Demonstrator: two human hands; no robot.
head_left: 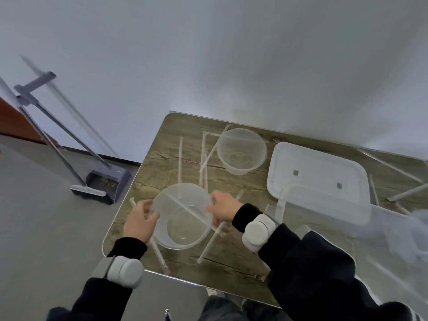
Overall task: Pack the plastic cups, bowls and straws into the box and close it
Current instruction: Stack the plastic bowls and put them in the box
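Currently I see a clear plastic bowl [183,216] held just above the near left part of the table [231,262], tilted so its mouth faces me. It is round, translucent, with a rolled rim and a flat base showing through. One straw [178,202] seems to cross its mouth, though it may lie beneath; I cannot tell through the plastic.

My left hand [140,222] grips the bowl's left rim, fingers curled, thumb on the near side. My right hand [223,208] pinches the right rim, fingers bent round the edge. Both wrists carry a grey-white band [258,232] over dark sleeves.

A second bowl [240,150], same kind, stands upright further back near the far edge, apart from the first. More straws [203,158] lie scattered on the wood-grain top, some crossing one another beside that bowl, others under and near the held bowl, a few at the far right.

On the right lies a flat translucent lid [317,179] with two small dark squares on it. Nearer me, overlapping it in view, is the clear box [342,230], blurred; what is inside I cannot tell.

Beyond the table, on the grey floor by the wall, stand a broom [88,193] and dustpan [108,179].

I can read no label or writing anywhere.
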